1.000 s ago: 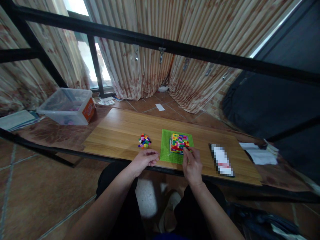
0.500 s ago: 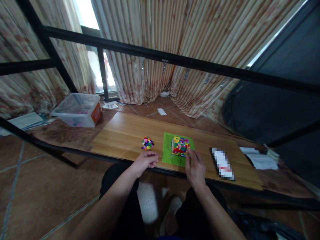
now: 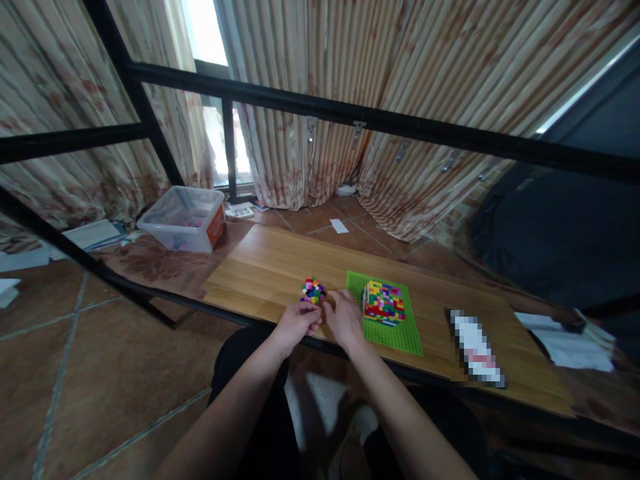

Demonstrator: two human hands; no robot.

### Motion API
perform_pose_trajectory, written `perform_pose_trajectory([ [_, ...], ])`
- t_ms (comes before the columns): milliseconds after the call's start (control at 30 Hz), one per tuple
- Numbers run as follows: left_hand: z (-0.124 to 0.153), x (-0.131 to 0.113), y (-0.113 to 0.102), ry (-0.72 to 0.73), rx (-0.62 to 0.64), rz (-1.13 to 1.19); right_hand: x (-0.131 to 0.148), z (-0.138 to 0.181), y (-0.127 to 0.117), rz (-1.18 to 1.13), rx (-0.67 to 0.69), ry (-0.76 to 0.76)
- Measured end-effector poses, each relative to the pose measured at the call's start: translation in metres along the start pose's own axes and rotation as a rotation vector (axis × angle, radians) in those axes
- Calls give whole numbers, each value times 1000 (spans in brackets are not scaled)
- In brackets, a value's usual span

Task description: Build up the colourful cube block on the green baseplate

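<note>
A bright window (image 3: 205, 30) shows between striped curtains (image 3: 285, 53) above brown floor tiles (image 3: 120, 373).

Loose bricks (image 3: 313, 291), the centre of our clock
We curl our left hand (image 3: 299, 322) at seven and bend our right hand (image 3: 343, 318) at four, contact unclear; a brick block (image 3: 384, 302) stands on the green baseplate (image 3: 400, 339) at three, a clear bin (image 3: 175, 235) at ten.

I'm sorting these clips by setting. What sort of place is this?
Probably a room in a home, perhaps a bedroom: there are long patterned curtains, a brown tiled floor, and a black metal frame that resembles part of a bed.
</note>
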State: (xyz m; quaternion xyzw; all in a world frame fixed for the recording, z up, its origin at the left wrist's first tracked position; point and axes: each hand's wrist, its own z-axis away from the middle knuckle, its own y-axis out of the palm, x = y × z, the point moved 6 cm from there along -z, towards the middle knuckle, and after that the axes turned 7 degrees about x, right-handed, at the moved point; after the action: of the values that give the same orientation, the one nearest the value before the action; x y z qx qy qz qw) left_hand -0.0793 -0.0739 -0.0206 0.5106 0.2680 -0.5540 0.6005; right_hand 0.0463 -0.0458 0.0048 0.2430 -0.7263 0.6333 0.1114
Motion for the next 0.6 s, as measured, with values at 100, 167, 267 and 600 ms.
perform_pose_trajectory([
  [100,-1,-2,-4,5,-16,1,-2,-13,7,42,36,43],
  [167,-2,-3,-6,-1,-12,-13,-4,-17,10,63,42,60],
  [267,-4,-3,-6,-8,1,-38,-7,-18,13,63,46,77],
  [600,-5,-4,0,21,-10,23,2,17,-15,-158,-119,-54],
])
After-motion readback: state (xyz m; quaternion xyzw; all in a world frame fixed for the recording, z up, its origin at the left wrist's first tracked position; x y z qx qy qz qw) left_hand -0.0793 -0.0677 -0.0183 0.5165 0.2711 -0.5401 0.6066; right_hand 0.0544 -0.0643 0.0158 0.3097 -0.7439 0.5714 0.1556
